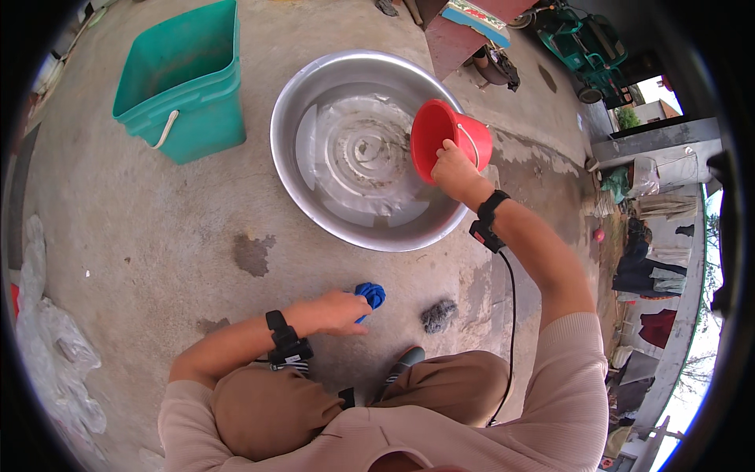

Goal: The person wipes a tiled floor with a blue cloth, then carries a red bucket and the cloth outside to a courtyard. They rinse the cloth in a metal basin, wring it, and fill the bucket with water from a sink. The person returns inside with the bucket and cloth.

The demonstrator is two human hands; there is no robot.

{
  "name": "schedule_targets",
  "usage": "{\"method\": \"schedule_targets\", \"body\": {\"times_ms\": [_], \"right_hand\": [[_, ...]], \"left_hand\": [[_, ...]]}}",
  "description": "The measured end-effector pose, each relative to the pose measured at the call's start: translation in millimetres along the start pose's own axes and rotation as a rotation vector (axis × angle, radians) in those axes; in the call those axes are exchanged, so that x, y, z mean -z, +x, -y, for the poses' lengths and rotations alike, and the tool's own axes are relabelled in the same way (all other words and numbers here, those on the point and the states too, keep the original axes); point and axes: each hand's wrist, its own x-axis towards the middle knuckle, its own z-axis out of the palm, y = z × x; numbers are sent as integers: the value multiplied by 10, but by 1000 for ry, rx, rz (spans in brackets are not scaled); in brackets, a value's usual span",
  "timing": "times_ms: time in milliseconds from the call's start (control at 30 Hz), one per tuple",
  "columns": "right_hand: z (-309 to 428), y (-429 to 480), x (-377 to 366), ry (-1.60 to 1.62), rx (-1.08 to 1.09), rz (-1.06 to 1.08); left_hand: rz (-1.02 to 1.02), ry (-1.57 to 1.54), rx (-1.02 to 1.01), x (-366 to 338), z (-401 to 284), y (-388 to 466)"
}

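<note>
My right hand (457, 171) grips the rim of a red plastic bucket (481, 138), which is tilted with its mouth towards the inside of a large metal basin (284, 171). Water lies in the basin. Nearer my body, my left hand (345, 312) is at a crumpled blue cloth (371, 295), low over the concrete floor; its fingers partly hide the cloth, and whether they grip it cannot be seen. A grey steel-wool-like scrubber (438, 315) rests on the floor to the right of the cloth.
A square green plastic bucket (206, 118) stands left of the basin. Clear plastic sheeting (59, 348) lies at the far left. A black cable (513, 330) hangs from my right wrist device. Hanging clothes (657, 327) and a green vehicle (590, 47) are at the right.
</note>
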Motion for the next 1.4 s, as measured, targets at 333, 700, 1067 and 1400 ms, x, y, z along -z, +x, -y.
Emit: {"method": "schedule_targets", "body": {"times_ms": [333, 700, 1067, 1400], "right_hand": [[389, 435, -45, 57, 97, 93], [793, 247, 240, 555, -51, -393], [669, -1367, 364, 902, -357, -923], [1262, -2809, -47, 809, -567, -753]], "left_hand": [[93, -54, 44, -92, 224, 17], [-72, -181, 145, -229, 380, 113], [-63, 123, 186, -391, 185, 493], [-205, -116, 270, -531, 625, 524]]}}
